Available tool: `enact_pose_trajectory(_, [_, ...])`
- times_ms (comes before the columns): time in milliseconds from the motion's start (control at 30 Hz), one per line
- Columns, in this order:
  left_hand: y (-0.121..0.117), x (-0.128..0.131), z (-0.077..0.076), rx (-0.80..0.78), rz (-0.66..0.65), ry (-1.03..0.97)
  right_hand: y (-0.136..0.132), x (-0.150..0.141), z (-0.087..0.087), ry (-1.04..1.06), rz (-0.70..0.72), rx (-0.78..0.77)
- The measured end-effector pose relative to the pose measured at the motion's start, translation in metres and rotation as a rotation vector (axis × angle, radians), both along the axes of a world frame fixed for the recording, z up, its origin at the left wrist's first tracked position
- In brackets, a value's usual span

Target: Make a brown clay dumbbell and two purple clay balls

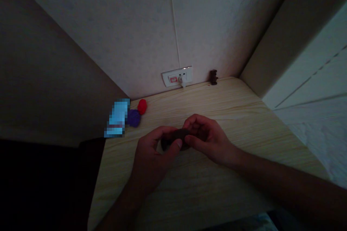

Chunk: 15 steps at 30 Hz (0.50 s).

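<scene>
Near the lower centre of the frame, the left hand [155, 155] and right hand [210, 139] close on a dark lump [177, 139] from opposite sides, thumbs on its near side and fingers curled around it. The left forearm slopes up from the bottom edge; the right one reaches in from the lower right. The lump is above a light wood-grain surface [238, 112]. To the upper left of the hands lie a purple lump [133, 118] and a red lump [142, 106], beside a pixelated bright item [118, 118]. Farther up, a small dark figure [213, 77] stands by the wall [130, 39], right of the socket [177, 76].
</scene>
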<state>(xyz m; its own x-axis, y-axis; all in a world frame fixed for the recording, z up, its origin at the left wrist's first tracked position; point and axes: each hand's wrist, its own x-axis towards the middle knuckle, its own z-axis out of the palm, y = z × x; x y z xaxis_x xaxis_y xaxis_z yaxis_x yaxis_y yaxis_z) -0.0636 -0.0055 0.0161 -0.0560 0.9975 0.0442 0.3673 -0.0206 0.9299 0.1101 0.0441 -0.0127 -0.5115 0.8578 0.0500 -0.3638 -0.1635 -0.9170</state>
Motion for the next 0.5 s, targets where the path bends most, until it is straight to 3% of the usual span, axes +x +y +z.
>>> enact_pose_trajectory(267, [0.0008, 0.0035, 0.0019, 0.017, 0.017, 0.102, -0.0026, -0.0019, -0.0061, -0.103, -0.045, 0.09])
enact_pose_trajectory(500, [-0.0013, 0.001, -0.0017, 0.024, 0.025, 0.054, -0.0015, -0.0007, -0.0002, -0.006, 0.005, 0.016])
